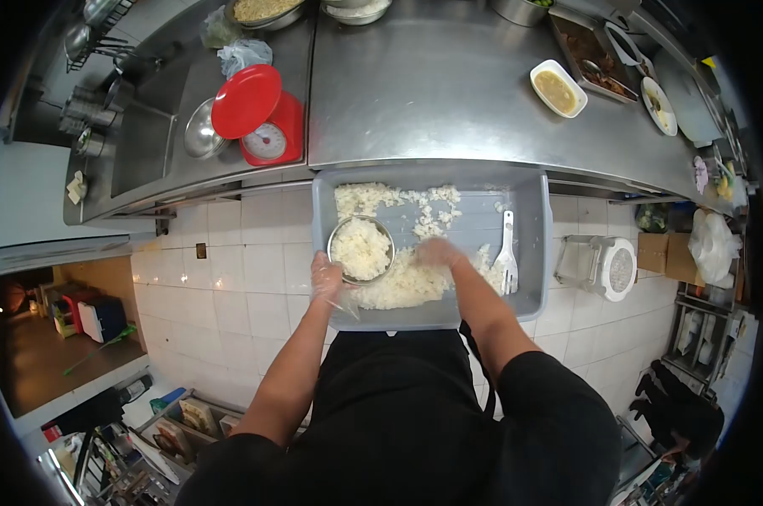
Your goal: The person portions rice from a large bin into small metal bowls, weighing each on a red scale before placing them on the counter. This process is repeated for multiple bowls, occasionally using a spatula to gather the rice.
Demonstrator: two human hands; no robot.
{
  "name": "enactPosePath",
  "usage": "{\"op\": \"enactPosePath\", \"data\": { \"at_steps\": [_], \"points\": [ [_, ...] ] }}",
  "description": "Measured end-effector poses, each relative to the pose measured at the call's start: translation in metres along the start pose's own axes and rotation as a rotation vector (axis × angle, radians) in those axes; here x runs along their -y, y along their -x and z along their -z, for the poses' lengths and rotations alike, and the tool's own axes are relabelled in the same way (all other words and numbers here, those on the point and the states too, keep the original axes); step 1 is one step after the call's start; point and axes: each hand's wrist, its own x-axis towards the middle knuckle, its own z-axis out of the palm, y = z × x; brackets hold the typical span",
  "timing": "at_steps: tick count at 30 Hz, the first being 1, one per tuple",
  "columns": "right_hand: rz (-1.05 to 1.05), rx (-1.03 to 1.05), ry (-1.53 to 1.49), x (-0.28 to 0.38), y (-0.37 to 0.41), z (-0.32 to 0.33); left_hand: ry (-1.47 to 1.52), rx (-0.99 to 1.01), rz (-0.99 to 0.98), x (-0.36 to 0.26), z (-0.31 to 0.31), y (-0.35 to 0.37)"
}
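Observation:
A grey plastic tub (535,244) sits low against the counter, with cooked white rice (398,291) spread over its floor. My left hand (327,277), in a clear plastic glove, grips the rim of a round metal bowl (390,236) heaped with rice. The bowl is inside the tub at its left. My right hand (439,255) is down at the loose rice beside the bowl; it is smeared by motion and its fingers cannot be made out. A white slotted rice paddle (506,253) lies along the tub's right side.
Beyond the tub runs a steel counter (415,93). On it stand a red kitchen scale (272,126), a metal bowl (203,135), a white dish of pale liquid (558,89) and a tray of brown food (591,55). A white-lidded container (605,266) stands to the right.

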Motion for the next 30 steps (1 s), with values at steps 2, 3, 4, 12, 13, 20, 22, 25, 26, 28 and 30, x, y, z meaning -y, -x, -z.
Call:
{"op": "enactPosePath", "data": {
  "at_steps": [2, 3, 4, 12, 13, 20, 22, 25, 26, 28, 30],
  "points": [
    [-0.189, 0.183, 0.029, 0.059, 0.04, 0.0, -0.056, -0.021, -0.032, 0.01, 0.004, -0.008],
    [-0.147, 0.14, 0.012, 0.054, 0.039, -0.032, -0.108, -0.033, -0.062, 0.014, 0.006, -0.007],
    [-0.107, 0.095, 0.0, 0.044, 0.039, -0.061, -0.109, -0.035, -0.059, 0.016, 0.009, -0.004],
    [-0.078, -0.243, -0.743, 0.147, 0.099, 0.043, -0.203, 0.131, -0.206, 0.032, 0.017, -0.034],
    [0.002, -0.295, -0.865, 0.174, 0.1, 0.067, -0.2, 0.142, -0.211, 0.042, 0.014, -0.039],
    [0.049, -0.88, 0.06, 0.2, 0.065, 0.016, 0.007, 0.218, -0.032, -0.045, -0.035, 0.015],
    [0.102, -0.815, 0.027, 0.197, 0.065, 0.027, -0.025, 0.238, -0.041, -0.051, -0.035, 0.022],
    [0.22, -0.775, -0.132, 0.183, 0.056, 0.049, 0.029, 0.256, -0.031, -0.057, -0.031, 0.029],
    [0.287, -0.803, -0.251, 0.179, 0.053, 0.054, 0.004, 0.279, -0.039, -0.057, -0.03, 0.024],
    [0.272, -0.846, -0.35, 0.184, 0.063, 0.068, -0.016, 0.306, -0.056, -0.065, -0.03, 0.025],
    [0.196, -0.815, -0.425, 0.187, 0.079, 0.081, 0.097, 0.381, -0.036, -0.079, -0.03, 0.031]
  ]
}}
